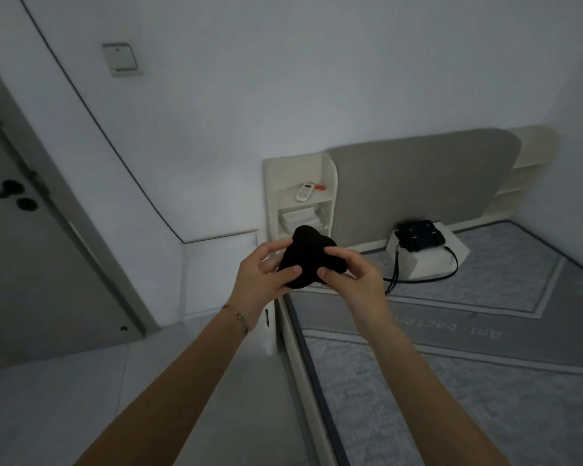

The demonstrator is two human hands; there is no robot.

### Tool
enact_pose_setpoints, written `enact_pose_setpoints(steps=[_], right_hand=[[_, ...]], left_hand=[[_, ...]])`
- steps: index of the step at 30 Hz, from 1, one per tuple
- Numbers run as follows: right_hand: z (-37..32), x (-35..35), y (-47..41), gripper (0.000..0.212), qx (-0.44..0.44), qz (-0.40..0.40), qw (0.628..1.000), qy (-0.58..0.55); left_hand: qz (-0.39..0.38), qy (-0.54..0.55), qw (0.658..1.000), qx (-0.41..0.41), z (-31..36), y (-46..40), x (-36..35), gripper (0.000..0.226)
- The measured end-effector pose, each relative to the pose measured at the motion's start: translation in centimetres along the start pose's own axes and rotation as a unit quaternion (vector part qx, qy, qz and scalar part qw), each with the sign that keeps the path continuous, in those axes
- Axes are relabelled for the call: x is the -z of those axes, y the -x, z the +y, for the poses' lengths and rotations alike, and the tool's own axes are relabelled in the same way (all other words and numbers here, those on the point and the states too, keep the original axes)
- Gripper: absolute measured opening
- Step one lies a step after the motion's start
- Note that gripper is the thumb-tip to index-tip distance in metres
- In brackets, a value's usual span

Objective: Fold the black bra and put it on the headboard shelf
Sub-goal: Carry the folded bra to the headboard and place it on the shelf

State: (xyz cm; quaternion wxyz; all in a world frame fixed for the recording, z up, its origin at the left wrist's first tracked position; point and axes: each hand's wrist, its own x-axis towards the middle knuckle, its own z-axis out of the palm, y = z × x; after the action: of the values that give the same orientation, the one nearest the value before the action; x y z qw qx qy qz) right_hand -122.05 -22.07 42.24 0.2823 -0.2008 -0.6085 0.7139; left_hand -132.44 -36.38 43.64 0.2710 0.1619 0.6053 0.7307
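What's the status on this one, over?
Left hand and right hand both gripping the black bra, bundled, in the air. Shelf ahead holds a remote; room beside it.

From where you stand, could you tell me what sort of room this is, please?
Most likely a bedroom: a bare mattress lies against a padded grey headboard, flanked by a cream headboard shelf holding a remote control, with a door at the left.

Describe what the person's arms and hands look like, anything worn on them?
Both forearms are bare, with no sleeves in view. The left hand has a thin chain bracelet with small beads at the wrist. The right hand wears nothing visible: no ring, watch or glove. Fingernails look short and unpainted.
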Motion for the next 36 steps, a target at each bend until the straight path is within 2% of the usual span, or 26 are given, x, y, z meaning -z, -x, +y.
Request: enact_pose_setpoints(steps=[9, 21, 24, 30, 33, 36], right_hand=[[5.7, 0.0, -16.8, 0.033, -0.037, 0.016, 0.999, -0.014], [13.5, 1.0, -33.2, 0.035, -0.096, 0.071, 0.993, -0.025], [16.7, 1.8, -37.1, 0.035, -0.118, 0.102, 0.987, -0.046], [23.3, 3.8, -41.9, 0.035, -0.177, 0.205, 0.960, -0.072], [26.0, 4.7, -42.9, 0.033, -0.207, 0.244, 0.944, -0.077], [27.8, 5.3, -43.8, 0.033, -0.233, 0.271, 0.931, -0.079]], left_hand=[[-0.006, 0.007, 0.999, 0.039, -2.9, -18.1, 0.4, 0.051], [-0.011, 0.064, 0.987, 0.146, -8.8, -37.0, 0.3, 0.048], [0.005, 0.149, 0.962, 0.228, -11.3, -41.9, 0.4, 0.038], [0.098, 0.239, 0.890, 0.375, -18.2, -51.4, 1.2, 0.047], [0.115, 0.250, 0.868, 0.414, -21.4, -55.8, 1.2, 0.056], [0.150, 0.271, 0.849, 0.428, -23.6, -59.4, 1.2, 0.055]])
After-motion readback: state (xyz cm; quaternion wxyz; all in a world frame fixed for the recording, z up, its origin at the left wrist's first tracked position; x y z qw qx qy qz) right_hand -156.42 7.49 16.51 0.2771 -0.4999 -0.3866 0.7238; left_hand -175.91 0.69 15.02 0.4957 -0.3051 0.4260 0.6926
